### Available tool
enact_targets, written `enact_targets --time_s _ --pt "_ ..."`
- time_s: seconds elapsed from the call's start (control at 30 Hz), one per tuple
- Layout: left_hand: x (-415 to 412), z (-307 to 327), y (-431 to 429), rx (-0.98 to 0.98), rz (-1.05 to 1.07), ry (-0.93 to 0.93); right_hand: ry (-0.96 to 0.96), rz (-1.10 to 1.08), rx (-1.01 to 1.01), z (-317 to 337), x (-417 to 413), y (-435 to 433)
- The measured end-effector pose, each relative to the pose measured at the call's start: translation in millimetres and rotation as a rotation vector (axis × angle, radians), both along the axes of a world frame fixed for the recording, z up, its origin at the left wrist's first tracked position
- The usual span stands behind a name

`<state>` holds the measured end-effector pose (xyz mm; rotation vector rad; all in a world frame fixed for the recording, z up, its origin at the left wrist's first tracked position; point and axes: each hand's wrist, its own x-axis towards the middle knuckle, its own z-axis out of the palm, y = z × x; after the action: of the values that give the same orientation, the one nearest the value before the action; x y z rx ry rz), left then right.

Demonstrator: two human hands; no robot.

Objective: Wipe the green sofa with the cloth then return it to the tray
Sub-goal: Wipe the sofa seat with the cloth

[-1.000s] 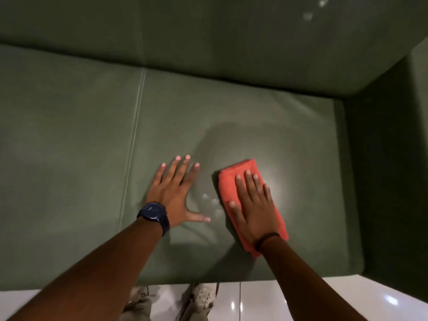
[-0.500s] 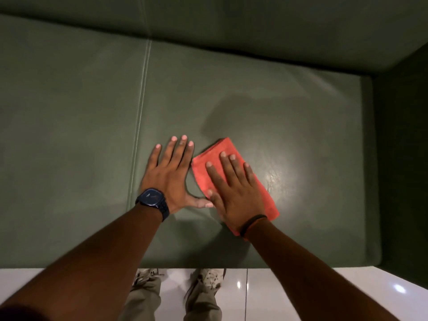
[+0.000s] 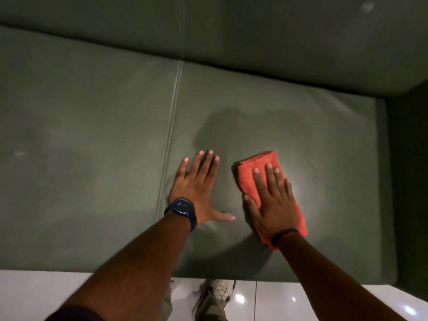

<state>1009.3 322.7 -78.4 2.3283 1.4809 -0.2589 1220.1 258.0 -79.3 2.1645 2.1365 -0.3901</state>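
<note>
The green sofa fills most of the view, its seat split by a seam left of centre. A folded orange-red cloth lies flat on the right seat cushion. My right hand presses down on the cloth, palm flat and fingers spread over it. My left hand, with a dark watch at the wrist, rests flat on the bare cushion just left of the cloth, fingers apart and holding nothing. No tray is in view.
The sofa backrest rises along the top and the dark armrest closes the right side. White glossy floor tiles run along the bottom, with my shoes at the sofa's front edge.
My right hand has slid the cloth to the right, away from my left hand, after bringing it up against that hand half a second ago. The left hand stays planted.
</note>
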Motion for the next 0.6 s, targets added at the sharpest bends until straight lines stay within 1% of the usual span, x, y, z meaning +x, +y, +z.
enact_targets --time_s 0.13,0.2,0.23,0.27,0.33,0.37,0.4,0.47,0.53,0.6 --pt "-0.4 3.7 1.1 -0.044 0.016 -0.038 0.110 -0.169 0.065 6.0 -20.6 3.2" --pt "-1.0 4.7 1.0 -0.058 0.017 -0.050 0.274 -0.278 0.112 10.1 -26.3 9.2" --pt "-1.4 4.8 -0.2 -0.071 0.004 -0.065 0.385 -0.369 0.145 10.6 -29.7 12.0" --pt "-0.7 6.5 2.3 -0.083 -0.024 -0.083 0.536 -0.496 0.169 12.5 -30.9 17.7" --pt "3.0 16.3 20.3 -0.076 -0.097 -0.111 0.951 -0.830 0.256 24.4 -27.7 36.9" --pt "8.2 25.1 37.3 -0.039 -0.122 -0.130 1.109 -0.968 0.362 34.5 -21.0 52.3" --pt "14.3 36.1 58.1 0.025 -0.134 -0.157 1.168 -1.073 0.503 47.5 -13.0 69.2" --pt "37.6 66.7 111.9 0.205 -0.128 -0.216 1.185 -1.170 0.776 79.7 13.1 110.5" --pt "63.6 102.4 170.1 0.408 -0.094 -0.274 1.205 -1.157 1.018 114.0 44.1 155.6" --pt "83.8 137.3 226.0 0.591 -0.072 -0.264 1.174 -1.015 1.211 139.4 74.1 203.7"
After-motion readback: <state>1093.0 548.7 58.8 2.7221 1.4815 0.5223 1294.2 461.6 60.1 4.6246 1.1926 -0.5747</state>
